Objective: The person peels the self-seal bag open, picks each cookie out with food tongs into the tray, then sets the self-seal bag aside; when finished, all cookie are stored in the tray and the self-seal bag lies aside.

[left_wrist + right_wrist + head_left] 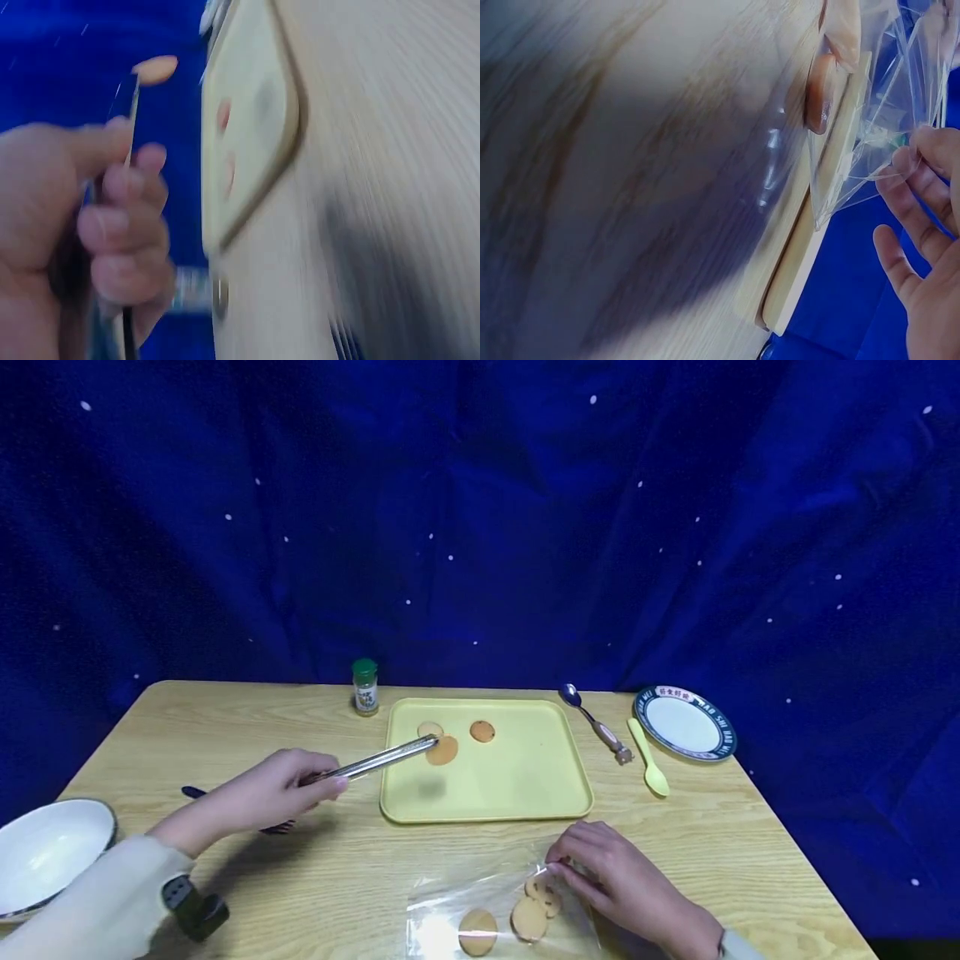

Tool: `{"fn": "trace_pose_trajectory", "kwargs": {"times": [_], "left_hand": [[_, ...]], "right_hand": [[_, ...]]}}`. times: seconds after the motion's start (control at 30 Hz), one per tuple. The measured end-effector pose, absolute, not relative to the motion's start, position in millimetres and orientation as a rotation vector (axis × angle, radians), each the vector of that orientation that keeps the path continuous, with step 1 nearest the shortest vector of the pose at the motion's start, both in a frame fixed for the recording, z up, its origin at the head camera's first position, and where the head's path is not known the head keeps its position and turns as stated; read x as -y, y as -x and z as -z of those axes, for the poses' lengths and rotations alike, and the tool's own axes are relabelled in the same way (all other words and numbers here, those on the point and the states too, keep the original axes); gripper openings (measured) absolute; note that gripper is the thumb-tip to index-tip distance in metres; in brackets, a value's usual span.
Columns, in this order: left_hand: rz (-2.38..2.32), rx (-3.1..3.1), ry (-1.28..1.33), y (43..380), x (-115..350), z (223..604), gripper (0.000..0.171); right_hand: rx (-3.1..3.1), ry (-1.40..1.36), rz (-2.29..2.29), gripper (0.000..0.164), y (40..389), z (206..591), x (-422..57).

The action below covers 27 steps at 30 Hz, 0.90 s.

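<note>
My left hand (288, 789) grips a pair of metal tongs (375, 763) that reach over the yellow tray (517, 793). A round cookie (159, 70) is held at the tongs' tips, raised above the tray, with a soft shadow below it. On the tray lie a pale cookie (430, 728), partly behind the tongs' tips, and a browner cookie (482, 731). Nearer me, my right hand (611, 877) pinches the edge of a clear plastic bag (442, 897) between thumb and fingers. Inside the bag, a single cookie (477, 932) lies apart from a small overlapping cluster of cookies (529, 918).
A green-capped seasoning jar (365, 687) stands behind the tray's left corner. To the tray's right lie a metal spoon (600, 731), a pale yellow spoon (649, 762) and a blue-rimmed plate (686, 724). A white bowl (52, 852) and a dark fork (279, 827) are on the left.
</note>
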<state>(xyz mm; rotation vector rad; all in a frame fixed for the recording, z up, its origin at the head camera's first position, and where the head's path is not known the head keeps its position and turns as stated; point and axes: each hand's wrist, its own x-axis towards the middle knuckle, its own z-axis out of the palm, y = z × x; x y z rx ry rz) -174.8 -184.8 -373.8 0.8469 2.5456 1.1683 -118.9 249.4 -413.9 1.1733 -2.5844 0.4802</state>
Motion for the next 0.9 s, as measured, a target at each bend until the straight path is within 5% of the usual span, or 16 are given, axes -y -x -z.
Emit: {"fn": "trace_pose_trajectory", "kwargs": {"times": [0.4, 0.9], "left_hand": [[-0.482, -3.039, -0.802, 237, 51, 386, 0.025], [0.009, -3.141, -0.906, 248, 7, 408, 0.015]], "right_hand": [[2.610, -1.169, -0.503, 0.004, 118, 412, -249], [2.625, -1.180, -0.510, 0.005, 116, 412, -249]]}}
